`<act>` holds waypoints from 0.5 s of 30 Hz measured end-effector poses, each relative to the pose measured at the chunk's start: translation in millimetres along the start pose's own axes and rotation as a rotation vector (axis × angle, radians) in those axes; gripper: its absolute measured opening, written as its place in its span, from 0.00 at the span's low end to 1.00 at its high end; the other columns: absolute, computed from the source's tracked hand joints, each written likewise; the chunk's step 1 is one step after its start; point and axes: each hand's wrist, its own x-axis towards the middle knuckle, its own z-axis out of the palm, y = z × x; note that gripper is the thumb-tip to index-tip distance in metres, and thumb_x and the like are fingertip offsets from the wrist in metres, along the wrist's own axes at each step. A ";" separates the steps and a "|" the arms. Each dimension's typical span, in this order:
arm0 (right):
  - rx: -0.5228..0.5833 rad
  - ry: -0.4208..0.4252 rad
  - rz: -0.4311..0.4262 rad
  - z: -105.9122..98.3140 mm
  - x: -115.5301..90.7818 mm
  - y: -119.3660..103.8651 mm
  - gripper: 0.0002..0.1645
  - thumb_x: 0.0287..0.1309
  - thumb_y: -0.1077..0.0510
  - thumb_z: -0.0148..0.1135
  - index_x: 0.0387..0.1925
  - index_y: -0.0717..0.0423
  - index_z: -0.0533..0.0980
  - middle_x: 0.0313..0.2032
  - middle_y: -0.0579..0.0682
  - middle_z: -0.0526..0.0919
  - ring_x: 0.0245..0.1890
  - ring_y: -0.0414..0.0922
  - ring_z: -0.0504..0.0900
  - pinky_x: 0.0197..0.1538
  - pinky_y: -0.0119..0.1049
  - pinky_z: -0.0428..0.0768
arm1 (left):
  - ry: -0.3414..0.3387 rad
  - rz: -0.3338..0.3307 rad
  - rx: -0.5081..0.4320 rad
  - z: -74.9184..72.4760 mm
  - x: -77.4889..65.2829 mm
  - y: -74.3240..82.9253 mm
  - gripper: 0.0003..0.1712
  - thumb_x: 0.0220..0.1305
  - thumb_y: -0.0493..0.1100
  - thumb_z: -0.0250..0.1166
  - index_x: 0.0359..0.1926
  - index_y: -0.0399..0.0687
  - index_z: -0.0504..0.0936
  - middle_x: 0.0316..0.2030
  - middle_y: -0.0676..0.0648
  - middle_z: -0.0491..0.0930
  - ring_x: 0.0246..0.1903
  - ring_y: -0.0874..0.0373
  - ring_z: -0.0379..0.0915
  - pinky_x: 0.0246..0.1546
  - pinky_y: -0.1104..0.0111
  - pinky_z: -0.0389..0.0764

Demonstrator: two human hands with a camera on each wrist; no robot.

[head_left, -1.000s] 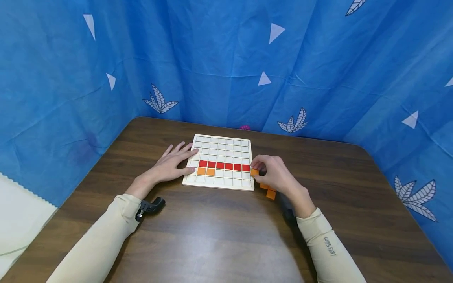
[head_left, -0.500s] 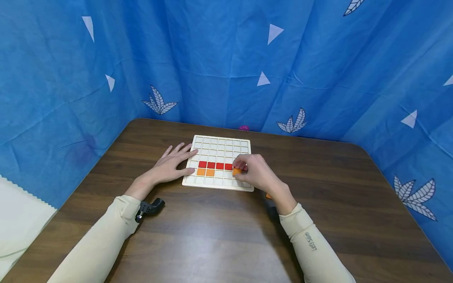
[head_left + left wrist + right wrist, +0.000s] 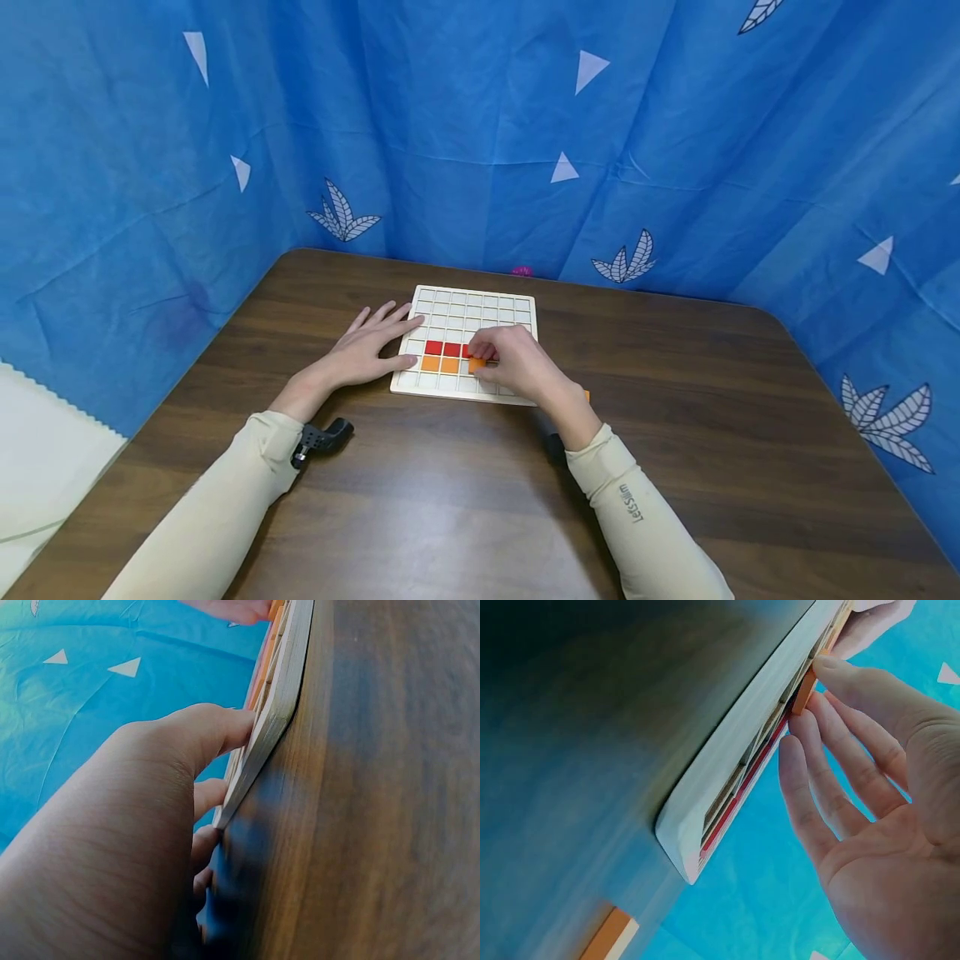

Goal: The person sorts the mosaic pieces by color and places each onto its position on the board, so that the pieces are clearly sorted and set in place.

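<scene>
A white grid board with raised cell edges lies on the table. One of its rows holds red square tiles, partly covered by my right hand. In the row nearer me sit two orange square tiles. My right hand pinches another orange tile between thumb and fingers, tilted at the cell beside those two. The right wrist view shows this pinched tile at the board's surface. My left hand rests with spread fingers on the board's left edge, thumb and index finger touching it.
A brown wooden table bears the board. An orange tile peeks out behind my right wrist, and one tile shows in the right wrist view. A blue curtain hangs behind the table.
My right hand has carried the orange tile leftward from the board's right edge, across the row, to beside the two orange tiles. The left hand has stayed in place.
</scene>
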 end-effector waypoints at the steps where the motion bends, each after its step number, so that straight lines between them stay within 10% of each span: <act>1: -0.003 0.000 0.001 0.2 0.2 -0.4 0.15 0.54 0.62 0.81 0.43 0.56 0.87 0.37 0.49 0.90 0.39 0.44 0.85 0.48 0.38 0.85 | 0.002 0.002 0.001 0.3 0.4 -0.1 0.45 0.72 0.61 0.64 0.83 0.54 0.61 0.84 0.41 0.52 0.84 0.37 0.38 0.81 0.38 0.34; 15: -0.009 0.026 -0.045 8.3 4.4 -6.5 0.15 0.53 0.63 0.82 0.43 0.57 0.89 0.38 0.49 0.91 0.37 0.43 0.87 0.48 0.36 0.87 | -0.002 0.000 0.002 1.4 0.8 -2.0 0.45 0.72 0.62 0.64 0.83 0.54 0.61 0.84 0.41 0.52 0.84 0.37 0.38 0.81 0.38 0.34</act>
